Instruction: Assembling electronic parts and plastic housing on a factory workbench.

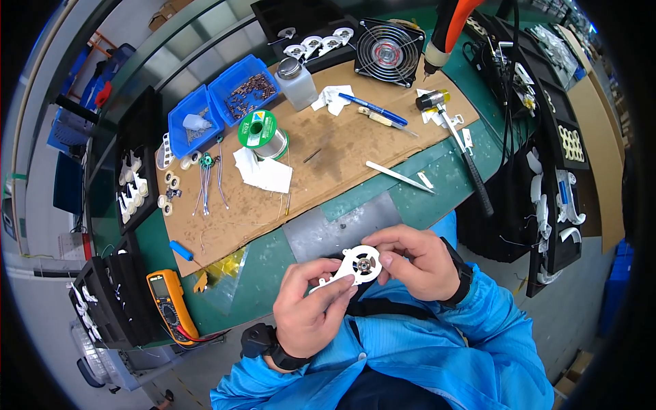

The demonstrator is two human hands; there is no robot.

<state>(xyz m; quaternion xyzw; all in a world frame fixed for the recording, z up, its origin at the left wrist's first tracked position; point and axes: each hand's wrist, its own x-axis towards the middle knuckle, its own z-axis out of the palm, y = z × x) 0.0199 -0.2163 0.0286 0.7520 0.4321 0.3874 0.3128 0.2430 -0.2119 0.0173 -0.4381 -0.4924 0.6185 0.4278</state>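
Observation:
Between my hands, just past the near table edge, is a white plastic housing (350, 262) with a round metal part set in its ring. My left hand (309, 305) grips its narrower arm, thumb on top. At the ring's right rim, my right hand (418, 263) pinches with thumb and index finger. Both hands hold it above my lap, close to a dark grey mat (321, 236) on the bench. What lies under the housing is hidden by my fingers.
On cardboard (342, 154) stand a solder spool (258, 133), a dispenser bottle (296, 85), blue bins (240, 80) and a fan (389, 51). A hammer (468, 164) lies right, below a hanging electric screwdriver (447, 34). An orange multimeter (169, 305) sits at the left edge.

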